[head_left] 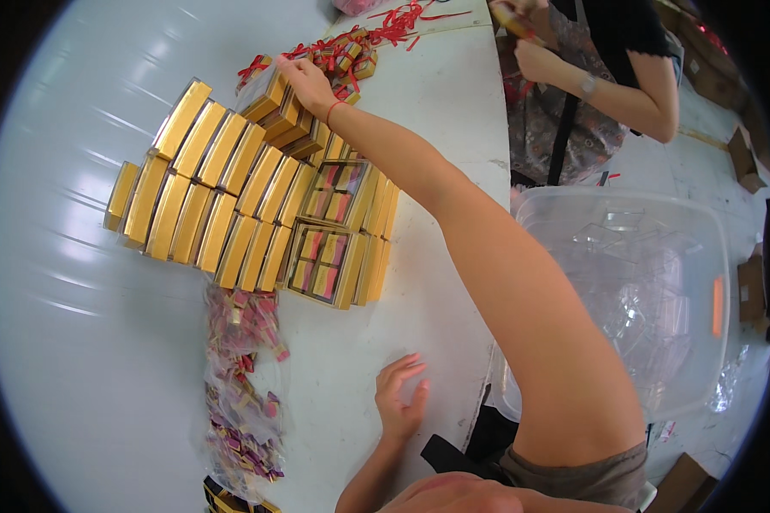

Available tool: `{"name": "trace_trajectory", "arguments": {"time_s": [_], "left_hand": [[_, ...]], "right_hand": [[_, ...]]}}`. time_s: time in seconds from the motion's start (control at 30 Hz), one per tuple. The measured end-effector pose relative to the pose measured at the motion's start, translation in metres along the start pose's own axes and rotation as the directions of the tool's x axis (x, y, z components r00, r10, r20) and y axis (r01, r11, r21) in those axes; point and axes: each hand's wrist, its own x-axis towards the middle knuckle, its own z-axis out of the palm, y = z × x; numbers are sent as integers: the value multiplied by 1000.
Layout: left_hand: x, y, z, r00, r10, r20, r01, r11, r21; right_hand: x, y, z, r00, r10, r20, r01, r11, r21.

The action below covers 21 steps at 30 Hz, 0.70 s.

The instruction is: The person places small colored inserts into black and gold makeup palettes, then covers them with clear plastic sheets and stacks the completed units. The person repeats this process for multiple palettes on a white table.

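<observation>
My right hand (pixel 310 84) reaches to the far end of the stacked boxes, its fingers bent over the edge of a gold box with a clear lid (pixel 267 94). It grips that box at the top of a pile; some fingertips are hidden. Rows of gold boxes (pixel 231 154) stand stacked beside it. Through the clear lids of the nearer boxes (pixel 321 261), small pink, purple and gold pieces show in compartments. My left hand (pixel 399 398) is open and empty over the white table (pixel 342 350), thumb apart from the bent fingers.
Small gold boxes with red ribbons (pixel 351 56) lie at the far end. Plastic bags of small wrapped pieces (pixel 244 385) line the table's left side. A clear tub (pixel 624 291) of transparent plastic parts stands at right. Another person (pixel 590 77) works at the far right.
</observation>
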Motion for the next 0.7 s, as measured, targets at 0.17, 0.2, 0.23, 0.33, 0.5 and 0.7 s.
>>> {"name": "trace_trajectory", "arguments": {"time_s": [0.17,0.2,0.23,0.33,0.5,0.7], "left_hand": [[10,-3,8,996,88,-4,-88,996,-14],[7,-6,7,997,80,-21,-80,997,-5],[5,-7,5,996,83,-33,-83,997,6],[-8,-17,0,995,69,-76,-68,998,18],[0,-12,6,993,21,-115,-39,987,-159],[-69,-9,-56,978,-29,-205,9,995,-99]], "right_hand": [[18,-7,-60,997,57,-60,-48,990,135],[-9,-8,-60,996,69,-61,-54,976,209],[-36,-8,-66,989,107,-105,-85,977,198],[-161,-32,-83,931,303,-205,-270,947,174],[-322,-33,-139,939,340,-47,-338,940,35],[-383,-74,-156,847,403,347,-414,909,-45]]}}
